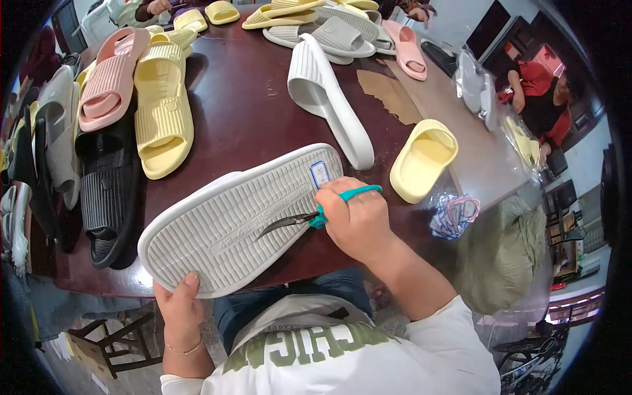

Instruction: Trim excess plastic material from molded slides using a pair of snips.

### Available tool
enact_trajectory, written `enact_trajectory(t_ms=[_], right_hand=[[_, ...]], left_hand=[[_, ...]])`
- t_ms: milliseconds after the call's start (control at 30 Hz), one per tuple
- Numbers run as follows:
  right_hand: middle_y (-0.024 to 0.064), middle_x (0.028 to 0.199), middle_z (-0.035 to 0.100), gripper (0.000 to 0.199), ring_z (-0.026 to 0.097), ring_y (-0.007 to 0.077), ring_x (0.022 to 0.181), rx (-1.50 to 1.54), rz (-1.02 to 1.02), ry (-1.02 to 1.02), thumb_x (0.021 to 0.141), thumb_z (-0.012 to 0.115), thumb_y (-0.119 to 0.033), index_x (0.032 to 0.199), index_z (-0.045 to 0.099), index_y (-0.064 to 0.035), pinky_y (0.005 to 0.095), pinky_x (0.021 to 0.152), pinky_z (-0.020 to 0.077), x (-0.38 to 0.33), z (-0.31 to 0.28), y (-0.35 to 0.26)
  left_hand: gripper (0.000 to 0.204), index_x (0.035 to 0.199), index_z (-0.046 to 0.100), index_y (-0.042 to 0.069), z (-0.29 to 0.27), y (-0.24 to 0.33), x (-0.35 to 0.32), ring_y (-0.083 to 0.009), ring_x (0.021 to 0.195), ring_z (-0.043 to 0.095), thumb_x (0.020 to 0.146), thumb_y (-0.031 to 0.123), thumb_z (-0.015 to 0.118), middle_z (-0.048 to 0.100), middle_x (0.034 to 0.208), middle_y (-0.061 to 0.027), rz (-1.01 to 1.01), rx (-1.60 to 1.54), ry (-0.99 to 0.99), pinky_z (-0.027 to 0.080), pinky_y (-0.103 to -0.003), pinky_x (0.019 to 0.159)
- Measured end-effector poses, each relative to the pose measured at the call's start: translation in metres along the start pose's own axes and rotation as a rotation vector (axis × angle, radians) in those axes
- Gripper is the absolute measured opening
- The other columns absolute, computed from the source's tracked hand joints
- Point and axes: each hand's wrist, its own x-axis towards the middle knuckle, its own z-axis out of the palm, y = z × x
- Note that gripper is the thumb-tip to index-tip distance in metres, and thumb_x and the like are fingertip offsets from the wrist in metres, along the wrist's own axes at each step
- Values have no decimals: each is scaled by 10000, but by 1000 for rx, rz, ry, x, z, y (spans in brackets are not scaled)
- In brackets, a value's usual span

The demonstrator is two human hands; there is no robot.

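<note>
A grey slipper [230, 217] lies sole-up across the near edge of the dark wooden table [243, 112], with a small white and blue sticker near its toe end. My left hand [179, 304] grips its heel end from below. My right hand [355, 220] holds small scissors with teal handles [309, 217], their blades slightly apart and pointing left over the ribbed sole.
Another grey slipper [329, 105] lies on its side beyond, a yellow one [421, 158] to the right. Pink [108, 79], yellow [161, 112] and black [108, 191] slippers are piled at left, more at the far end. Other people sit at back and right.
</note>
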Motion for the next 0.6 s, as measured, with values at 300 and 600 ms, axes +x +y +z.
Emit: enact_trajectory(t_ms=[300,600], right_hand=[[91,858,589,282,582,156,730,58,731,417,707,647,16,903,451,-37,286,635,478,-24,-69,33],[115,761,575,445,566,312,693,-598,663,167,572,635,63,966,481,-76,374,614,453,-88,-143,44]], left_hand=[[541,1208,389,-51,1,-2,-4,-228,1051,506,711,19,592,502,1151,-147,-53,43,32,394,-355,914],[464,1217,363,-66,-6,-1,5,-249,1086,471,804,98,497,451,1194,-167,28,-128,223,405,-372,918]])
